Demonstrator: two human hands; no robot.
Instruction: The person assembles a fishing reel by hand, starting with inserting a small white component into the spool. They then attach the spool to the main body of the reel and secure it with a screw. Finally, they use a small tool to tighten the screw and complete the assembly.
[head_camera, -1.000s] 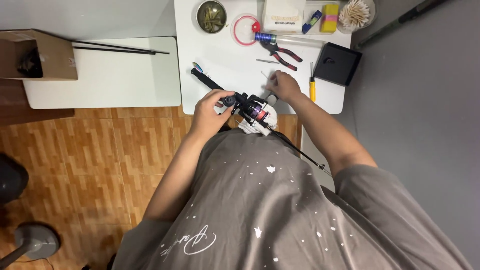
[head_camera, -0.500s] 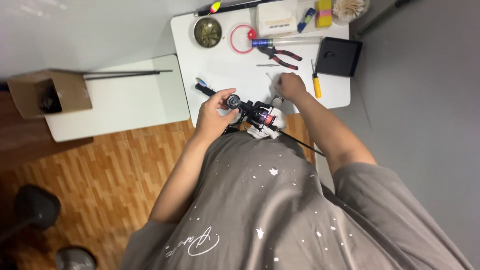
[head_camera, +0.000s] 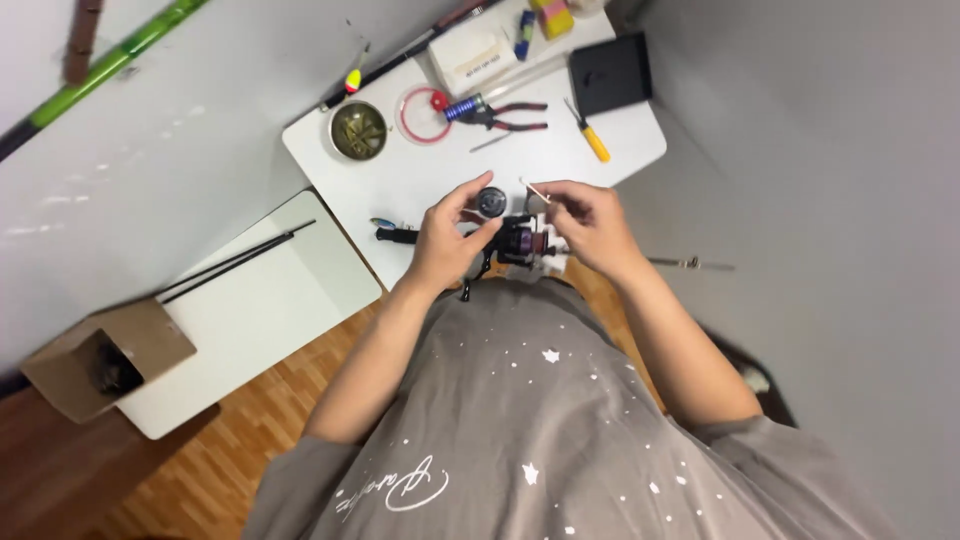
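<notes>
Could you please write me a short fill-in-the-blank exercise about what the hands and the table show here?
1. The left hand grips a fishing ____ on its rod.
2. The right hand pinches a thin ____ swab above the reel.
3. The pliers have ____ handles.
4. The screwdriver lies beside a ____ box on the table.

Missing words: reel; cotton; red; black

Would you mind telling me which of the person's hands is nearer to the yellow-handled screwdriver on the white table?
Right. The right hand is just below the yellow-handled screwdriver, pinching a thin stick; the left hand is farther off, on the far side of the fishing reel.
</notes>
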